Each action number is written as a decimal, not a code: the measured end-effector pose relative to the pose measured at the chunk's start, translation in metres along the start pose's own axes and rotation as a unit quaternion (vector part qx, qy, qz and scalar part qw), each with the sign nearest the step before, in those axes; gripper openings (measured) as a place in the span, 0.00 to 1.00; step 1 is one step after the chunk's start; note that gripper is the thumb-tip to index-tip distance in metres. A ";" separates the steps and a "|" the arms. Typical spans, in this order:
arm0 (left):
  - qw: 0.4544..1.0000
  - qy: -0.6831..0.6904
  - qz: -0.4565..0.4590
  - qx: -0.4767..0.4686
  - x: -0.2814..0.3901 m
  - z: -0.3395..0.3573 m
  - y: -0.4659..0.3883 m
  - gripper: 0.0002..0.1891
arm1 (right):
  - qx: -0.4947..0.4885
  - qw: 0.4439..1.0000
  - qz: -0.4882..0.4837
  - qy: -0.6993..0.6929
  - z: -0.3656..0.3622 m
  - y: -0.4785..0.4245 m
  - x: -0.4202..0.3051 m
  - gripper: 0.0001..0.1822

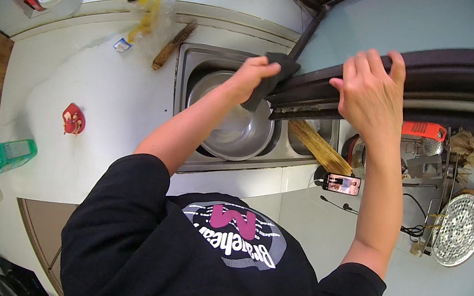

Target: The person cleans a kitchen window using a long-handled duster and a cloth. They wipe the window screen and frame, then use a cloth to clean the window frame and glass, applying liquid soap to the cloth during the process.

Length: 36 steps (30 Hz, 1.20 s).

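Note:
My left hand (255, 79) grips a dark grey cloth (270, 86) and holds it at the near end of a dark window frame (316, 86). Farther along, my right hand (370, 85) has its fingers over the top edge of this frame, thumb on the side facing me. Pale glass (404, 30) fills the sash behind it. Below my left hand, a round metal basin (239, 132) sits in the left bowl of a steel sink (183, 93). A bundled bamboo brush (321, 147) lies across the sink's right side.
A second brush (174, 45) and a crumpled plastic bag (153, 14) lie left of the sink. On the counter (133, 99) are a red figurine (74, 120) and a green bottle (10, 156). A phone (342, 184) stands by the sink's right front. A perforated steel tray (460, 230) hangs at right.

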<state>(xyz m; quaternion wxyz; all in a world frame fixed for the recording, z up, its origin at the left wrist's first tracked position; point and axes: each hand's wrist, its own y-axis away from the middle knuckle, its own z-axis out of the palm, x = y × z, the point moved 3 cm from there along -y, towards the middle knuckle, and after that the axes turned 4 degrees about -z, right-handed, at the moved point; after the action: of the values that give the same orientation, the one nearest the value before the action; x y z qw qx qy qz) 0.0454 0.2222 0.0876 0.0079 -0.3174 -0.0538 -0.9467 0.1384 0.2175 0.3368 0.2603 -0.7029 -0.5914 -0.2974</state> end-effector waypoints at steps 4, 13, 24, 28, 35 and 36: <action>0.967 0.244 0.015 -0.066 0.011 -0.006 0.036 0.19 | 0.032 0.999 0.007 0.000 -0.001 -0.001 -0.002 0.12; 0.946 0.306 0.015 -0.104 -0.002 -0.006 0.112 0.20 | 0.074 0.995 0.049 0.036 0.005 -0.001 -0.012 0.13; 0.983 0.176 0.055 0.003 -0.017 -0.026 0.199 0.18 | 0.122 0.964 0.163 -0.169 0.007 0.013 -0.118 0.15; 0.988 0.134 0.076 0.024 -0.009 -0.032 0.224 0.18 | 0.202 0.833 0.215 -0.468 0.007 0.032 -0.223 0.23; 0.996 0.087 0.008 0.018 -0.013 -0.018 0.258 0.25 | 0.173 0.618 0.288 -0.711 0.015 0.051 -0.317 0.40; 0.996 0.087 0.004 0.019 -0.017 -0.020 0.259 0.25 | 0.174 0.640 0.300 -0.686 0.014 0.052 -0.318 0.38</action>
<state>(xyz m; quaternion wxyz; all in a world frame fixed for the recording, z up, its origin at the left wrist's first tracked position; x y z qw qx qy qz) 0.0595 -0.0382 0.0865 0.0224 -0.2341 -0.0696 -0.9695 0.1520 0.0043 0.0956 -0.0271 -0.7860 -0.3976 0.4727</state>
